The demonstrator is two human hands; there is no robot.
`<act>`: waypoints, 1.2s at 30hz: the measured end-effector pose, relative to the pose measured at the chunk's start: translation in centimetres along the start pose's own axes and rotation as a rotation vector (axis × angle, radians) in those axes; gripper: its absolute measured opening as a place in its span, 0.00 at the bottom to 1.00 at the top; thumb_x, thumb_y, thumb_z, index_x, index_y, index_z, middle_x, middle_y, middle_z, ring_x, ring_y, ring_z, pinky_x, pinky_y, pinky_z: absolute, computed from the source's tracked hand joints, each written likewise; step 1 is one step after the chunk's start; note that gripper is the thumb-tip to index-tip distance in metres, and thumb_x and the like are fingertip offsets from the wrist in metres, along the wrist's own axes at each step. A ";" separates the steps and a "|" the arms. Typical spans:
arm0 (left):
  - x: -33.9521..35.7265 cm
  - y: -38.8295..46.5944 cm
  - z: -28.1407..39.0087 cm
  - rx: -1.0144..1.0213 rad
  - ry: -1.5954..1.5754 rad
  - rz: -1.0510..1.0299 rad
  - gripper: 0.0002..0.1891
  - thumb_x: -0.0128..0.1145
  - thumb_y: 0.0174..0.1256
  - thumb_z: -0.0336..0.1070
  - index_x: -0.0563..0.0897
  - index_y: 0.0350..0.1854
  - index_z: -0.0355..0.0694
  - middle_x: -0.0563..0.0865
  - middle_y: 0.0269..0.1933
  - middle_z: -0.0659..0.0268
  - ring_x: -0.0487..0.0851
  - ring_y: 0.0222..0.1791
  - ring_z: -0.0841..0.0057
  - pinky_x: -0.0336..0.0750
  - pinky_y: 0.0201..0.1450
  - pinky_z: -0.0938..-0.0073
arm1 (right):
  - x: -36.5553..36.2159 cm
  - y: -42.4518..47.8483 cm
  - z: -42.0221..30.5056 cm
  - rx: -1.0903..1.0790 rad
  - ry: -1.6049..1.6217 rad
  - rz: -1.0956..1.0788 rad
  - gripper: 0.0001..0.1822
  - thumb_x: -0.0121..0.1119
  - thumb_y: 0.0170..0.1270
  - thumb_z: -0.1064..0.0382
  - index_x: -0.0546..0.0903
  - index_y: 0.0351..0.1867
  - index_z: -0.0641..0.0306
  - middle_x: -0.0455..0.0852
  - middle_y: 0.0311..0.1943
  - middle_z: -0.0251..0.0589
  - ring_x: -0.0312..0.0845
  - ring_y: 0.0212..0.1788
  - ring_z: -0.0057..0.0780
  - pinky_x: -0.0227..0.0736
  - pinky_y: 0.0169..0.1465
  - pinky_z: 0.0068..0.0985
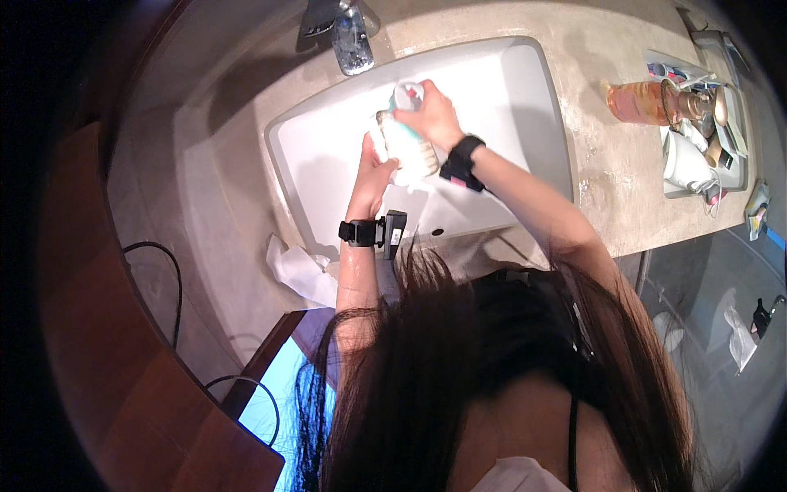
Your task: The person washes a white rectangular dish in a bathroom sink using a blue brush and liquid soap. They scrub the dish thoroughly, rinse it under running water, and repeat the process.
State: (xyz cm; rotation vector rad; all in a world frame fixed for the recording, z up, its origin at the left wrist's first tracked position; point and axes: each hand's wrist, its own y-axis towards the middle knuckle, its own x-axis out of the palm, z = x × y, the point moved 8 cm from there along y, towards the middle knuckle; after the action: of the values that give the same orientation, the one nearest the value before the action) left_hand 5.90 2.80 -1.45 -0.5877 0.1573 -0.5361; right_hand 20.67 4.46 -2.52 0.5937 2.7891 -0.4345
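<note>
Over the white sink basin [486,92], my left hand [373,175] holds the lower left side of a pale, overexposed object [409,154] with a ribbed or bristled edge; its exact kind I cannot tell. At its upper end my right hand [430,114] grips a whitish and teal container [399,101] with a round end turned up. The container and the pale object overlap, and glare hides where they meet. Black straps with small devices sit on both wrists.
A metal faucet [353,43] reaches over the basin's back edge. On the right of the counter, an orange pump bottle [639,103] stands beside a recessed tray [676,192] of toiletries. Crumpled white paper [301,270] lies at the front left. A brown wooden panel [123,320] borders the left.
</note>
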 end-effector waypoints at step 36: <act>-4.3 1.1 -2.2 0.016 -0.664 0.231 0.18 0.42 0.64 0.27 0.64 0.57 0.39 0.74 0.53 0.61 0.76 0.51 0.70 0.77 0.50 0.68 | 2.4 -7.7 -3.8 -0.140 -0.082 -0.170 0.28 0.67 0.41 0.56 0.70 0.42 0.68 0.78 0.36 0.55 0.76 0.42 0.49 0.71 0.44 0.36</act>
State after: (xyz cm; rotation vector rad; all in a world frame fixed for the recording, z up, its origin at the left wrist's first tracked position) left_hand 2.04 4.78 -3.87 -0.6934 -0.4040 -0.0996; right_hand 14.54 -0.13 2.06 0.3028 2.7723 -0.2855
